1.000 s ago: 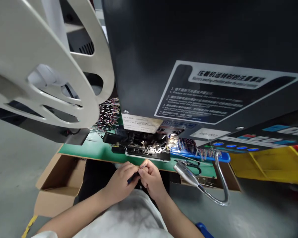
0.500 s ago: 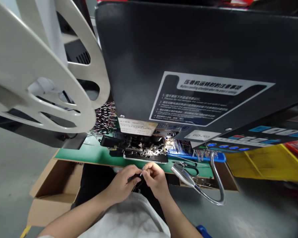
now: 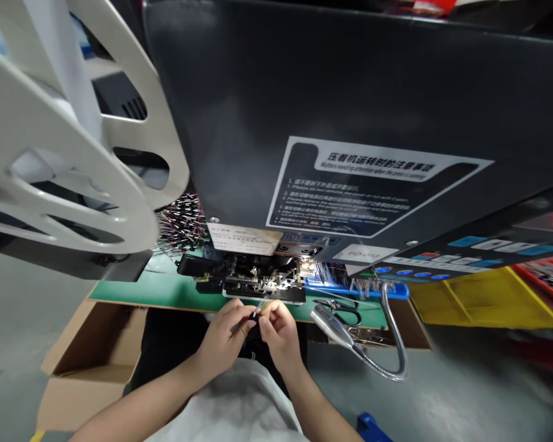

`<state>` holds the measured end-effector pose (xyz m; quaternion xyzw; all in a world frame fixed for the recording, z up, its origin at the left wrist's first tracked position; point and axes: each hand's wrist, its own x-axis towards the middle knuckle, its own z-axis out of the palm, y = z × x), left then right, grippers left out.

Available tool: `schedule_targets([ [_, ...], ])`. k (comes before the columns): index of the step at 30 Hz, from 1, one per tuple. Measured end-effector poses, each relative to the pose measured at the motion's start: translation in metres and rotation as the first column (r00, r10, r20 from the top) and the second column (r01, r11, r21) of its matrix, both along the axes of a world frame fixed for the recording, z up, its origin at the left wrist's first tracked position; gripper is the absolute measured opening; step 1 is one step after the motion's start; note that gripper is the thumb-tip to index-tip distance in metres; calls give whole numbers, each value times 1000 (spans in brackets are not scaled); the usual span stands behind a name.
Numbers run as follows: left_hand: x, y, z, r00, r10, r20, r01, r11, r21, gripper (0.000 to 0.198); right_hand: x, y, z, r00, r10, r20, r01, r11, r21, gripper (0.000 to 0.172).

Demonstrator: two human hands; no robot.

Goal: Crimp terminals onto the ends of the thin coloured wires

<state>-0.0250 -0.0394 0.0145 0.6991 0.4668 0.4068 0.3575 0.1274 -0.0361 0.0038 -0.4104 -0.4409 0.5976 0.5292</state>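
Observation:
Both hands meet in front of the green worktop's [image 3: 166,291] near edge, over the lap. My left hand [image 3: 225,336] is closed in a pinch, thumb against forefinger, on a thin wire [image 3: 257,312]. From the other side my right hand [image 3: 280,334] pinches the same small spot, fingertips curled in. Only a short pale and dark bit of the wire shows; the fingers hide the rest. Just beyond the hands sits the metal applicator [image 3: 267,285] of a crimping press [image 3: 221,123], lit from its right side.
A large pale reel [image 3: 133,209] overhangs the left. Wire bundles [image 3: 182,224] lie behind it, and more wires rest in a blue tray [image 3: 399,291]. Scissors [image 3: 348,313] and a bendable lamp [image 3: 334,328] are at right. Cardboard box [image 3: 92,371] stands lower left, yellow bin [image 3: 483,301] right.
The view has shifted slightly, so the press and reel sit further left. My hands stay together, still pinching; the fingertips have turned a little and more of the small held piece shows.

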Motion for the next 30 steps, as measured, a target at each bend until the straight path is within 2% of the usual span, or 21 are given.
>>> schedule_targets([
  [3, 2, 3, 7, 996, -61, -64, 58, 998, -37, 20, 6, 7, 4, 1000, 0, 2, 0, 1000, -1, 19],
  [5, 3, 5, 15, 988, -123, -89, 116, 990, -76, 23, 12, 12, 7, 998, -10, 62, 9, 1000, 19, 20],
  [8, 3, 12, 27, 970, -238, -37, 229, 959, -164, 26, 22, 16, 15, 984, 11, 177, -27, 996, 89, 22],
  [10, 1, 18, 34, 939, -337, 66, 343, 906, -250, 31, 29, 18, 22, 958, 137, 251, -164, 982, 90, 16],
  [12, 0, 24, 37, 887, -410, 211, 460, 818, -346, 34, 35, 18, 27, 906, 280, 316, -313, 948, 58, 10],
  [14, 1, 29, 36, 843, -419, 336, 531, 745, -404, 34, 38, 18, 30, 881, 302, 365, -342, 938, 49, 9],
  [15, 3, 30, 35, 835, -400, 377, 538, 735, -413, 34, 38, 19, 29, 886, 268, 378, -312, 948, 58, 9],
  [19, 17, 32, 21, 863, -265, 431, 443, 807, -390, 33, 34, 22, 21, 932, 5, 362, -45, 994, 102, 10],
  [22, 30, 31, 11, 889, -167, 426, 345, 856, -384, 33, 31, 25, 14, 937, -152, 314, 133, 988, 84, 13],
  [25, 37, 29, 4, 910, -120, 397, 277, 889, -366, 32, 31, 26, 12, 928, -186, 322, 172, 982, 73, 14],
  [30, 35, 28, 3, 952, -99, 290, 180, 947, -267, 22, 32, 26, 11, 924, -164, 345, 142, 986, 88, 17],
])
